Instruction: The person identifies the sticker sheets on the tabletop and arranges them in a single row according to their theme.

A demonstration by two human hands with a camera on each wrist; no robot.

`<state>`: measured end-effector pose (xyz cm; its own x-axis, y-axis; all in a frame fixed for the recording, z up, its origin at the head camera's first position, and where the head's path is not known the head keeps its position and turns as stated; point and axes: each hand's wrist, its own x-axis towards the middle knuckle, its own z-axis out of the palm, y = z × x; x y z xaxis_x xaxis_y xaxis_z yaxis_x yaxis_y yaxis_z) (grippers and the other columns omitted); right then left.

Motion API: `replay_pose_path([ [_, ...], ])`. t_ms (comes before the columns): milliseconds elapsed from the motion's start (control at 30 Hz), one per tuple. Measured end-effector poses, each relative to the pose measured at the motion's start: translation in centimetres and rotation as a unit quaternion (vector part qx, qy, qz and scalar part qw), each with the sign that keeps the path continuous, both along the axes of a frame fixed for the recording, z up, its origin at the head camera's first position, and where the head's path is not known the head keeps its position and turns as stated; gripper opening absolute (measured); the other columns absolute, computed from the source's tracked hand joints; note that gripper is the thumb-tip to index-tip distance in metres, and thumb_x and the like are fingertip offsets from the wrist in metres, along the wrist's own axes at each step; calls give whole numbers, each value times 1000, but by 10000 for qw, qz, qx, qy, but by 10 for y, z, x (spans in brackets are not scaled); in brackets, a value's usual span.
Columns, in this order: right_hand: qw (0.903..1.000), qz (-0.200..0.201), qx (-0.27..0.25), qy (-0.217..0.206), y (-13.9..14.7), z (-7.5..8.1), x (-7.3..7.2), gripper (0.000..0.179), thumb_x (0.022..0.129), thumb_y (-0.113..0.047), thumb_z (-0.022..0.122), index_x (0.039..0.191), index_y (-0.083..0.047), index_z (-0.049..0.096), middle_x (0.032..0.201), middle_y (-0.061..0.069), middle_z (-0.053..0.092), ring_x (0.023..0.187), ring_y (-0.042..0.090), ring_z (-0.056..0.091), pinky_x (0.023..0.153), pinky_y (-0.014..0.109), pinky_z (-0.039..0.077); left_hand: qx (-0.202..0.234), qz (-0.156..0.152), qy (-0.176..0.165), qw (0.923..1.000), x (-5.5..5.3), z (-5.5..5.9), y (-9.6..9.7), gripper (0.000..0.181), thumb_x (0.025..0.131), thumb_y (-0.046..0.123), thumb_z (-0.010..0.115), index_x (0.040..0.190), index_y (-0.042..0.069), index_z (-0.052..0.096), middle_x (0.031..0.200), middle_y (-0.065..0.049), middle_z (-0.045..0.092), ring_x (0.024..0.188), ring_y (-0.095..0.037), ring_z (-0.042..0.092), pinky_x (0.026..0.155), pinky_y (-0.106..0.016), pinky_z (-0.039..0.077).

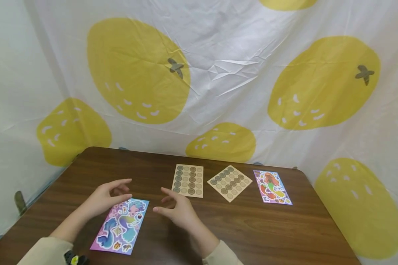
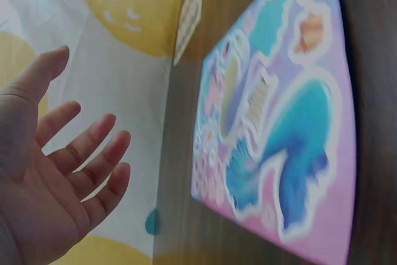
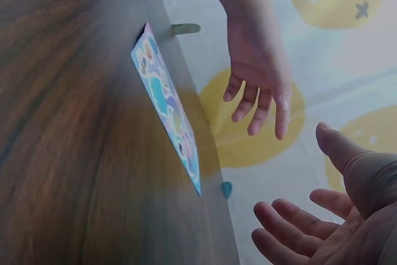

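Sleeves (image 1: 44, 252): beige, at both wrists.
Left hand (image 1: 101, 199): empty, fingers relaxed, above the blue mermaid sheet (image 1: 120, 229).
Right hand (image 1: 181, 210): likewise, just right of it.
Blue mermaid sheet: flat, nearer the left edge of the table (image 1: 268, 235).
Coin sheets (image 1: 187, 181) (image 1: 230, 183): near the far edge.
Red mermaid sheet (image 1: 272, 187): near the far right corner.

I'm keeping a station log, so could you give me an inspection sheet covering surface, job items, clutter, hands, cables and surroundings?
Surface: dark wood-grain table.
Job items: blue-haired mermaid sheet lies on the table, nearest the hands.
Clutter: upright beige sheet and diagonal beige sheet, both with rows of circles; orange-haired mermaid sheet at far right.
Hands: left hand near the blue-haired sheet's far end, right hand to its right; both hold nothing.
Cables: nothing seen.
Surroundings: white curtain with yellow fruit prints.
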<state>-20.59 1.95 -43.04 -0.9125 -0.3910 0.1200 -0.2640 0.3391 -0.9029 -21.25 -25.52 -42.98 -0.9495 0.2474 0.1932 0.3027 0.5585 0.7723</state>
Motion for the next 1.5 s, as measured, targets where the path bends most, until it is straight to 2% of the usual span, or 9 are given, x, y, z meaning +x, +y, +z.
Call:
replay_pose_path([
  [300, 9996, -161, -187, 154, 20, 8, -1, 63, 81, -23, 78, 137, -11, 53, 114, 13, 64, 98, 30, 65, 80, 36, 54, 391, 74, 18, 9992, -5, 4, 27, 56, 90, 30, 68, 137, 6, 50, 114, -13, 62, 98, -24, 59, 76, -36, 50],
  [500, 9991, -211, -269, 244, 36, 10, -4, 62, 82, -23, 77, 138, -9, 52, 121, 19, 60, 100, 35, 64, 80, 37, 54, 467, 18, 116, 9988, -6, 4, 41, 55, 90, 28, 68, 138, 6, 50, 120, -17, 60, 102, -28, 60, 82, -45, 51],
  [667, 9985, -288, -361, 303, 52, 10, -4, 63, 82, -20, 77, 138, -7, 52, 124, 24, 57, 103, 39, 62, 83, 39, 53, 637, -36, 60, 9979, -8, 3, 51, 56, 90, 28, 68, 139, 7, 49, 124, -17, 58, 107, -33, 58, 85, -49, 50],
  [833, 9976, -449, -224, 467, 65, 12, -4, 63, 82, -22, 77, 138, -7, 51, 125, 22, 58, 107, 37, 61, 86, 39, 52, 786, -129, 32, 9968, -10, 4, 62, 57, 90, 27, 68, 140, 7, 47, 128, -19, 55, 114, -39, 54, 89, -51, 48],
  [1033, 9963, -618, -161, 577, 79, 15, -1, 63, 82, -23, 77, 137, -8, 52, 128, 22, 57, 109, 38, 59, 89, 44, 50, 831, -164, 89, 9964, -10, 2, 76, 57, 91, 28, 67, 140, 7, 47, 129, -18, 55, 116, -36, 52, 89, -47, 49],
  [1200, 9945, -838, -83, 622, 93, 14, 2, 63, 81, -23, 78, 137, -9, 53, 127, 22, 57, 108, 37, 60, 90, 49, 48, 921, -111, 89, 9956, -9, -1, 86, 57, 91, 28, 67, 140, 8, 48, 131, -14, 55, 118, -37, 50, 93, -53, 45],
  [1333, 9923, -1052, -85, 648, 107, 11, 2, 63, 80, -20, 78, 136, -8, 53, 124, 23, 58, 106, 37, 61, 89, 49, 49, 982, -97, 76, 9951, -11, -4, 95, 57, 90, 27, 68, 140, 10, 47, 132, -12, 54, 118, -34, 50, 93, -55, 42],
  [1500, 9892, -1296, -144, 670, 125, 12, 2, 63, 80, -19, 78, 136, -6, 53, 125, 24, 58, 105, 36, 62, 88, 48, 50, 1043, -217, 160, 9942, -14, -9, 109, 57, 88, 21, 71, 139, 7, 49, 129, -16, 55, 114, -33, 53, 89, -51, 47],
])
